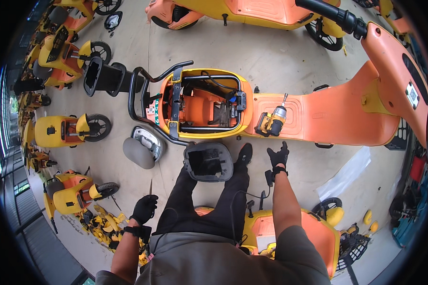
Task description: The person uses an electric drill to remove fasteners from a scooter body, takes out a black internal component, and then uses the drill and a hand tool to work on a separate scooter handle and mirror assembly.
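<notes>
Floor [266, 57]: I have open room above center; second scooter [266, 225] crowds bottom edge. Main scooter [340, 111], center to right: I judge work partway, bay [247, 118] uncovered, black frame [134, 95] in place. Tub [227, 164] and seat [140, 153] off, below bay. Drill [275, 122] near footboard's [295, 128] lower edge. Right grip [278, 154], center right, empty, spread; left grip [145, 209], lower left, curled around thin tool [151, 187].
</notes>
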